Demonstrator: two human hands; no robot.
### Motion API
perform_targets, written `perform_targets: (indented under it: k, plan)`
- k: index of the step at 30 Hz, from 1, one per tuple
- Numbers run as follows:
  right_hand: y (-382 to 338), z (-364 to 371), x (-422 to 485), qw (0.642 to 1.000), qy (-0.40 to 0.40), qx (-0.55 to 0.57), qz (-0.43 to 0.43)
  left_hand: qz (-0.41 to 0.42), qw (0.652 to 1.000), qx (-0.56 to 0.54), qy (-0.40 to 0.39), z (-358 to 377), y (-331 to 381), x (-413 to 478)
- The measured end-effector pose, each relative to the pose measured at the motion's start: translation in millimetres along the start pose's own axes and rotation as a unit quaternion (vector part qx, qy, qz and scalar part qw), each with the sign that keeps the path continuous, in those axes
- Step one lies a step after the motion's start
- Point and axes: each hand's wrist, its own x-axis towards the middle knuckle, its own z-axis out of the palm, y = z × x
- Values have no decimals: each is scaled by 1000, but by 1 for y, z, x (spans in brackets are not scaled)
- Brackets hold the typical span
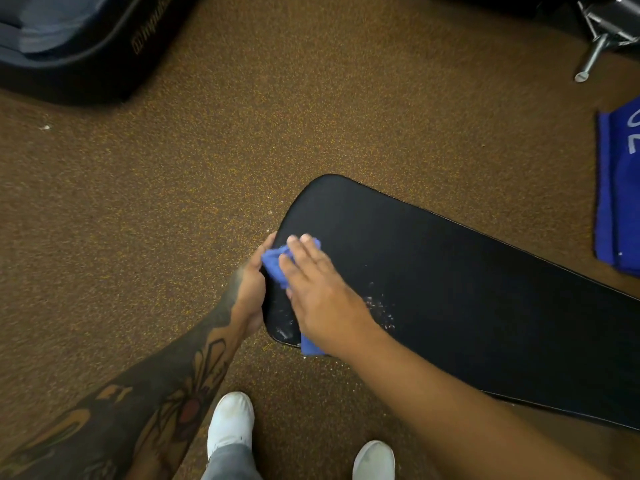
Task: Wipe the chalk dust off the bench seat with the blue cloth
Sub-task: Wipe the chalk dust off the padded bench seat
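Wiping, in progress: your right hand point(313, 292) flat on blue cloth point(277, 263), left hand point(254, 282) gripping bench seat point(467, 289) edge; sweep toward chalk dust point(379, 306), pressing evenly.

Floor point(311, 98): brown rubber surfacing with yellow flecks, covering all visible ground. Scattered white specks present. Upper left: a dark padded unit point(76, 46) with faint lettering on its edge. Upper right: grey metal frame legs point(602, 32). Right edge: a blue mat point(616, 188) bearing white numerals. Lighting even, dim.
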Motion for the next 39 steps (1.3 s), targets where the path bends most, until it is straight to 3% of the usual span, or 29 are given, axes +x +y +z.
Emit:
perform_targets:
  k: [3, 6, 8, 13, 20, 26, 33, 39]
  plan:
    - [16, -5, 4, 1000, 2, -7, -31, 7, 1000, -15, 15, 2, 1, -1]
    - [29, -10, 26, 996, 37, 14, 85, 23, 1000, 1, 20, -1, -4, 4]
    - [20, -5, 29, 993, 55, 8, 106, 18, 1000, -13, 16, -5, -7, 8]
    - [5, 3, 5, 998, -19, -5, -58, -4, 997, -76, 23, -6, -6, 9]
    - [16, -2, 47, 998, 18, 11, 59, -12, 997, -78, 22, -10, -6, 7]
    - [-8, 6, 7, 994, -16, 9, -105, -12, 990, -134, 44, -13, -4, 4]
    - [7, 2, 54, 1000, 4, -3, 10, -31, 989, -145, 3, -21, -4, 2]
    - [-16, 7, 4, 990, -46, -4, -133, -32, 983, -173, 49, -28, -2, 3]
